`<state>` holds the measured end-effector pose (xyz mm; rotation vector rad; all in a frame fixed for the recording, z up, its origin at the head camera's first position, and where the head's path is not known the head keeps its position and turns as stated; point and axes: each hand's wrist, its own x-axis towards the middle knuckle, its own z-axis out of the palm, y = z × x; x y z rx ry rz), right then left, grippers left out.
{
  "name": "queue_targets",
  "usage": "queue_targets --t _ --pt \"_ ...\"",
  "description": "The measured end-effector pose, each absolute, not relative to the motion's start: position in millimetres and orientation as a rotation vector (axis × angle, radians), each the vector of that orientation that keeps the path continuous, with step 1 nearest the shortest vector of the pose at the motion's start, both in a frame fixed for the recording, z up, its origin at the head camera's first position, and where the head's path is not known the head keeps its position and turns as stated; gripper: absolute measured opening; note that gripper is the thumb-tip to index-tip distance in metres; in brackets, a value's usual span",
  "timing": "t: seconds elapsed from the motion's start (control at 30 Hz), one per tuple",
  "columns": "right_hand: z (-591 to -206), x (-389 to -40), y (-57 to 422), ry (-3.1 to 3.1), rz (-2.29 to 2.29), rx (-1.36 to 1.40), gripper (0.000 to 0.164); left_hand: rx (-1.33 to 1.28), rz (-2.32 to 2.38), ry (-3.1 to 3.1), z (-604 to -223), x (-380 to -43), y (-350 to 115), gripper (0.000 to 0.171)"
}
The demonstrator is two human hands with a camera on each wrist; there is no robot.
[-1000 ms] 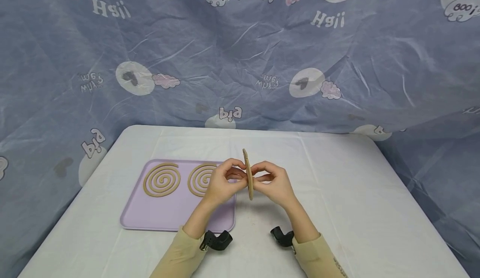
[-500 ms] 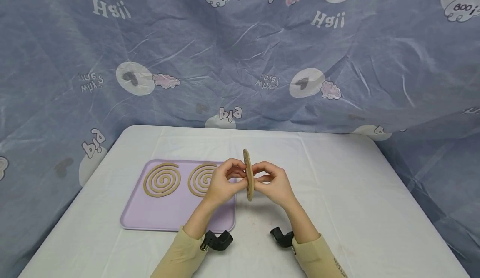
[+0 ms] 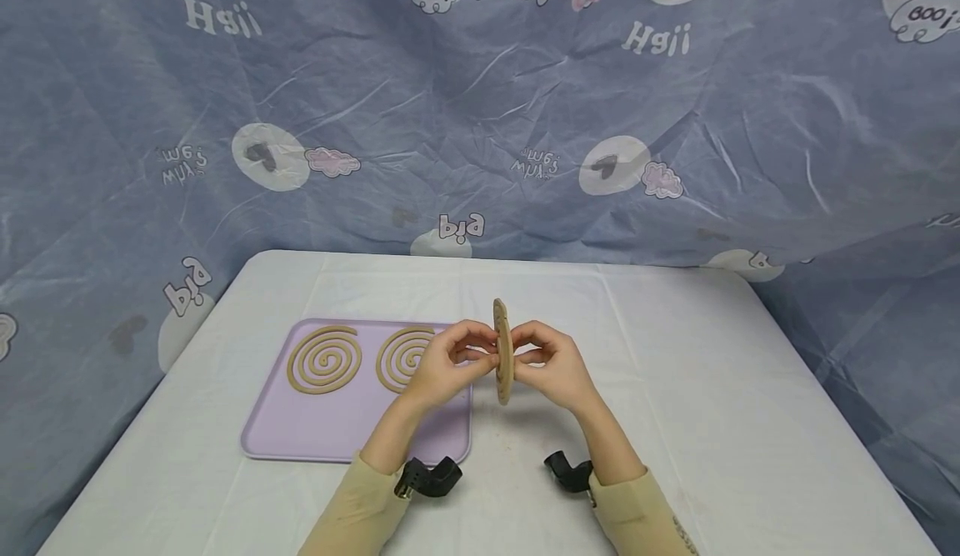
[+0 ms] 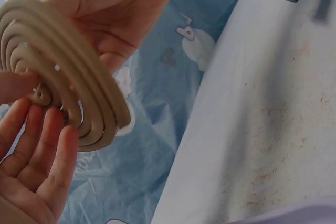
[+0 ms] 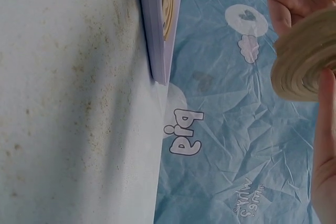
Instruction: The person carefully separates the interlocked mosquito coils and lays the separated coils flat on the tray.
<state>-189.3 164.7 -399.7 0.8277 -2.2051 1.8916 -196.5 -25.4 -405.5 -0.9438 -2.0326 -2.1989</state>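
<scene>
A tan mosquito coil (image 3: pixel 503 354) stands nearly edge-on above the table, between my two hands. My left hand (image 3: pixel 442 364) pinches it from the left with thumb and fingers at the middle of the spiral. From the opposite face, my right hand (image 3: pixel 555 364) pinches it too. In the left wrist view the coil (image 4: pixel 105 87) shows its spiral face and cut outer end, with small gaps between the rings. The right wrist view shows only part of the coil (image 5: pixel 296 64) at the right edge. Whether it is one coil or a nested pair, I cannot tell.
On the left a lilac tray (image 3: pixel 315 431) bears a flat spiral coil (image 3: pixel 326 361) and a second coil (image 3: pixel 384 364), partly hidden by my left hand. White cloth covers the table (image 3: pixel 712 406). A blue printed curtain (image 3: pixel 465 106) hangs behind.
The coil has turned slightly and shifted a little to the right between my hands. Both hands have moved slightly along with it and keep their pinch.
</scene>
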Motion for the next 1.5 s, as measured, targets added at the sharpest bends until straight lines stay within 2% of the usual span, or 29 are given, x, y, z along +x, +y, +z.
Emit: queue_targets --t 0.3,1.13,1.5 --pt "-374 -176 162 -2.319 1.875 0.848 0.024 -1.025 -2.288 -2.006 -418 -205 -29 0.025" --pt "-375 -177 166 -2.277 1.897 0.985 0.023 -0.976 -2.28 -1.989 -419 -207 -30 0.015" --pt "-372 -176 164 -2.341 1.836 0.904 0.021 -0.79 -2.243 -1.956 -416 -200 -18 0.011"
